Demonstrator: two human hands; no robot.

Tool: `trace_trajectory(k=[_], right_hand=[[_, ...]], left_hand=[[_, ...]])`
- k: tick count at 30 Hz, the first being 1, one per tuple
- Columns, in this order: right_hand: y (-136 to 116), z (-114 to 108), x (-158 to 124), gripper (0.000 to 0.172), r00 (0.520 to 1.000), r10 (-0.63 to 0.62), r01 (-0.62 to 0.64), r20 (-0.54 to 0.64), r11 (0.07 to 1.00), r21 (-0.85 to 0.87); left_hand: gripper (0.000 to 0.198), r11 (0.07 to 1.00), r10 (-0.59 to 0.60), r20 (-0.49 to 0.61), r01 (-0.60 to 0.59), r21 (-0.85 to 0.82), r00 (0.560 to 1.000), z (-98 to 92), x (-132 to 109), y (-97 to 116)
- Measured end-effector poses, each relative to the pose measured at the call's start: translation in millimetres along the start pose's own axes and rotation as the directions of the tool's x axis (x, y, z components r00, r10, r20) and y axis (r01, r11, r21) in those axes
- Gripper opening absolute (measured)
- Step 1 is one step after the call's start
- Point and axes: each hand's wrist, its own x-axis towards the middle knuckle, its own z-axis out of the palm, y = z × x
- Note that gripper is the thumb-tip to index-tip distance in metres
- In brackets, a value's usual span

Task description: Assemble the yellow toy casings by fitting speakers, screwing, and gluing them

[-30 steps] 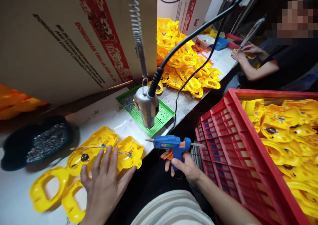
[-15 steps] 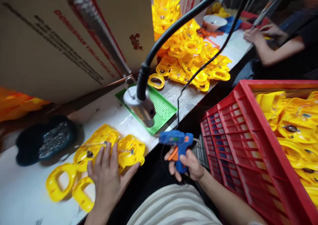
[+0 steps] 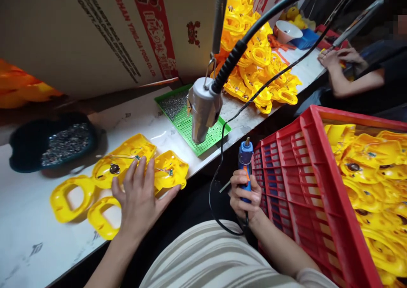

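Observation:
Two yellow plastic shell halves point(image 3: 127, 161) with handle loops lie side by side on the white bench, small wires and a round part showing inside them. My left hand point(image 3: 140, 199) rests flat on them, fingers spread. My right hand point(image 3: 244, 195) is closed round a blue glue gun point(image 3: 245, 161) with an orange trigger, held off the bench edge beside the red crate, nozzle pointing up and away. Its black cord loops down below my hand.
A grey power screwdriver point(image 3: 203, 108) hangs on a spring over a green perforated tray point(image 3: 210, 135). A dark bowl of screws point(image 3: 57, 142) sits left. A red crate point(image 3: 305, 178) of yellow shells stands right. More shells point(image 3: 260, 67) are piled behind; another person's hands point(image 3: 337, 59) work there.
My right hand has turned the glue gun from pointing left to pointing up and away, and drawn it toward the crate. My left hand stays on the shells. The hanging screwdriver has swung right.

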Motion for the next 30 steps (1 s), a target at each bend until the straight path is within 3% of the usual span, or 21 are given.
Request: trace_trajectory(k=[4, 9, 11, 14, 16, 18, 23, 30], right_hand=[[1, 0, 1, 0.019, 0.999, -0.027, 0.027, -0.018, 1.000, -0.006], [-6, 4, -5, 0.021, 0.998, -0.050, 0.037, -0.035, 0.950, -0.311], [-13, 10, -10, 0.023, 0.999, 0.017, -0.036, -0.040, 0.841, -0.539], [-22, 23, -10, 0.034, 0.970, 0.179, -0.233, -0.166, 0.485, -0.843], [-22, 32, -3, 0.040, 0.953, 0.172, -0.288, -0.249, 0.267, -0.919], [-17, 40, 8, 0.045, 0.945, 0.127, -0.317, -0.301, 0.131, -0.939], [-8, 53, 26, 0.044, 0.930, 0.015, -0.366, -0.368, -0.075, -0.928], [-13, 56, 21, 0.042, 0.893, -0.060, -0.448, -0.445, -0.176, -0.876]], left_hand=[[0.089, 0.999, 0.013, -0.031, -0.014, -0.030, 0.999, 1.6, -1, 1], [0.087, 0.999, 0.011, -0.048, -0.013, -0.039, 0.999, 3.3, -1, -1], [0.087, 0.999, 0.003, -0.039, -0.005, -0.041, 0.999, 2.4, -1, 1], [0.090, 0.999, 0.019, -0.031, -0.021, -0.049, 0.999, 0.8, 0, 4], [0.090, 0.999, 0.024, -0.025, -0.025, -0.043, 0.999, 1.1, 3, 6], [0.090, 0.999, 0.017, -0.014, -0.017, -0.030, 1.000, 2.3, 7, 7], [0.092, 1.000, 0.011, 0.030, -0.010, -0.023, 0.999, 4.8, 14, 11], [0.098, 1.000, 0.019, 0.057, -0.017, -0.022, 0.998, 3.5, 18, 12]])
